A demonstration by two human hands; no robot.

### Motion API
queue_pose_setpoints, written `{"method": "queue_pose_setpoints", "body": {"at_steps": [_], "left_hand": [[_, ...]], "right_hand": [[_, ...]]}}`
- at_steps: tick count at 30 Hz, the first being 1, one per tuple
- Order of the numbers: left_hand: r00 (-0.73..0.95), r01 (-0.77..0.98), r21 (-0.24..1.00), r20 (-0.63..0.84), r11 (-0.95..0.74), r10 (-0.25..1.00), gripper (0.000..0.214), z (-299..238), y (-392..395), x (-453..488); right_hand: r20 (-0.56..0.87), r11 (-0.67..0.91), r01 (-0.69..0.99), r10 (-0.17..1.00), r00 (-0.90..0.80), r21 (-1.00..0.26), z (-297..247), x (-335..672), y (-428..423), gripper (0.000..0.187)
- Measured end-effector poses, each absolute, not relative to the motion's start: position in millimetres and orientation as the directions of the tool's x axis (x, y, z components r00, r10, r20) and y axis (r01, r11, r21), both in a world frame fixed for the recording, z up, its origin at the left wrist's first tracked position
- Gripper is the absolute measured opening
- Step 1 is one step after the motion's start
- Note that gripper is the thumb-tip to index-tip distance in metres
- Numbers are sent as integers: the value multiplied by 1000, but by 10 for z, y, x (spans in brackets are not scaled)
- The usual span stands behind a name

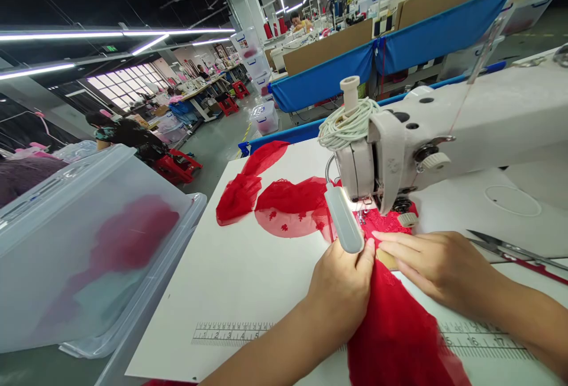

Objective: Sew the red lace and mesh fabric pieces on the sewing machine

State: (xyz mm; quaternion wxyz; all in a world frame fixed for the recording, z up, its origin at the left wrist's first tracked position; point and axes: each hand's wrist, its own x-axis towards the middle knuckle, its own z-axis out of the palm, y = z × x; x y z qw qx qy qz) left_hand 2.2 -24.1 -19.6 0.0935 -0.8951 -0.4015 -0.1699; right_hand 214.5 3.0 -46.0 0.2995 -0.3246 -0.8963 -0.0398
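Observation:
Red lace fabric [388,220] lies under the presser foot [362,215] of a white sewing machine [497,119]. A long sheer red part [394,327] hangs from it toward me. My left hand [339,285] is closed on the fabric just in front of the foot, its curled fingers partly hidden by a grey lamp [344,220]. From the right, my right hand [437,264] rests with fingers stretched out and close together, tips touching the fabric beside the left thumb. Farther left on the table, more red sheer pieces [293,196] are spread out.
Black-bladed scissors [523,253] lie right of my right hand. A printed ruler [231,334] runs along the white table [199,273]. At left stands a translucent plastic bin [80,244] with red and pale cloth inside. Blue cloth troughs [328,78] hang beyond the table.

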Motion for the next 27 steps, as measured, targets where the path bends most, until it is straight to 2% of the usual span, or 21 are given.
{"method": "queue_pose_setpoints", "body": {"at_steps": [5,10,17,23,27], "left_hand": [[646,727,-76,411,-682,643,40,-255,-235,0],[648,739,-102,377,-666,662,41,-266,-239,-1],[645,741,-145,426,-655,635,36,-281,-244,11],[640,747,-192,467,-637,610,39,-299,-217,7],[626,769,-192,420,-610,657,38,-296,-202,14]], "right_hand": [[577,804,589,521,-629,-83,-411,2129,40,38],[582,798,597,525,-621,-82,-415,2127,37,35],[594,812,582,491,-637,-47,-338,2114,57,33],[600,801,597,502,-623,-51,-331,2105,89,33],[592,776,624,544,-595,-86,-385,2107,94,34]]}}
